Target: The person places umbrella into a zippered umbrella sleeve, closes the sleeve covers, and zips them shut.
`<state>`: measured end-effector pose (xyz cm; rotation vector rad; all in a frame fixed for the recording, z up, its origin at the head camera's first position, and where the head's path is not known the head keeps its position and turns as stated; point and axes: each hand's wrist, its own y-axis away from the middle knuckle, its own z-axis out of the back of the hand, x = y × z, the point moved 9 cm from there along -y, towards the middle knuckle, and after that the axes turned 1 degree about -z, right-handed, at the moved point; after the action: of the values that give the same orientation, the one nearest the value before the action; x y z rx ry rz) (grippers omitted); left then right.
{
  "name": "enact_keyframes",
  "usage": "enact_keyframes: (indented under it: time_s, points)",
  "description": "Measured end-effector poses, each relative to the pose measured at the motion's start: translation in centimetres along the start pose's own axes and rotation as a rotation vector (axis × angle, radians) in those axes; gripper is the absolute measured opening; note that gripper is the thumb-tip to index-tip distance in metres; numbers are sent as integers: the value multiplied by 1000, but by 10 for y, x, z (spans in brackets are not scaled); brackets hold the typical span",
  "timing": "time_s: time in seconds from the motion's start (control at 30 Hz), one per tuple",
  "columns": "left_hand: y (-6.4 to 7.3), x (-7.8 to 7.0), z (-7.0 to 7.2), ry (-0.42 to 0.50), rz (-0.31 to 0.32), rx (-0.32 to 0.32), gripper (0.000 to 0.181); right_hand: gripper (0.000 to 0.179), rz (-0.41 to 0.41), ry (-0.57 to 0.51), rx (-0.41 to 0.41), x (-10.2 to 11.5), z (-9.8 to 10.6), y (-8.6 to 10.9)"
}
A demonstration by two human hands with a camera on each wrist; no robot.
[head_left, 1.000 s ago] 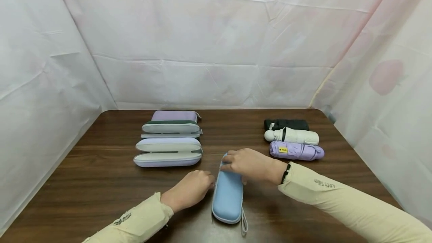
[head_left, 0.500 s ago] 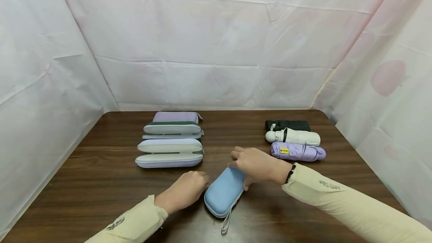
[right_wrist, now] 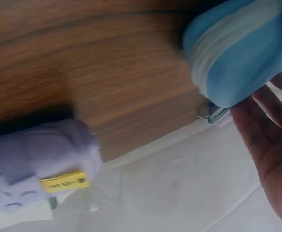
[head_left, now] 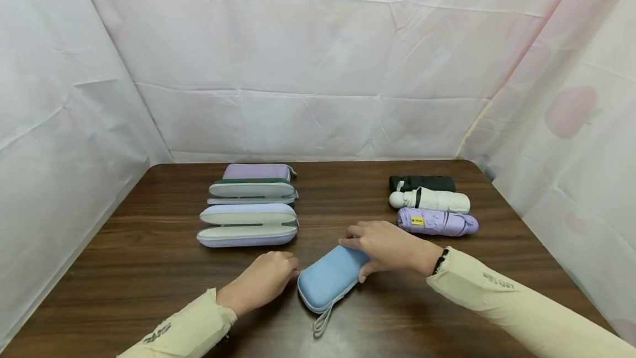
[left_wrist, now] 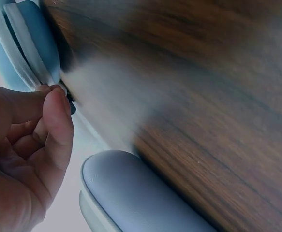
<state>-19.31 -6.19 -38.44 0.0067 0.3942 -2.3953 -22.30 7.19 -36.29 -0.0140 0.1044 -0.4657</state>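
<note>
A light blue zippered case [head_left: 330, 280] lies at a slant on the table, its grey wrist strap [head_left: 322, 322] trailing toward the near edge. My left hand [head_left: 263, 282] pinches the zipper pull at the case's left end. In the left wrist view, thumb and index finger meet at the zipper band of the blue case [left_wrist: 41, 36], where a dark slit shows between the bands. My right hand [head_left: 390, 248] grips the case's far right end, fingers on the far side and thumb on the near side. The right wrist view shows its fingers [right_wrist: 257, 121] against the blue case [right_wrist: 247, 53].
Left of centre stand an open lavender case [head_left: 248, 236], an open dark green case [head_left: 250, 189] and a purple case [head_left: 255, 171]. On the right lie a purple folded umbrella [head_left: 437, 222], a white one [head_left: 437, 201] and a black one [head_left: 427, 183]. Fabric walls enclose the table [head_left: 149, 220].
The blue case has turned from nearly upright in view to a slant, its near end swinging left. The left hand has moved left along with the zipper pull; the right hand has shifted slightly right.
</note>
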Motion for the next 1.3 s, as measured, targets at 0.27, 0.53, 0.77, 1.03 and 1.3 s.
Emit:
enact_keyframes:
  time_s: [0.27, 0.53, 0.77, 1.03, 1.3]
  points:
    - [-1, 4, 1, -18, -15, -16, 16, 75, 14, 27, -19, 0, -4, 12]
    - [4, 11, 3, -27, 17, -29, 15, 73, -37, 38, -119, -3, -2, 21]
    - [7, 9, 4, -36, 17, -31, 14, 72, -129, 50, -144, -1, -3, 26]
    - [8, 7, 0, -16, 23, -24, 14, 70, -173, 91, -203, 4, -2, 28]
    - [9, 1, 1, 2, 13, -32, 16, 68, -238, 105, -204, 3, -3, 28]
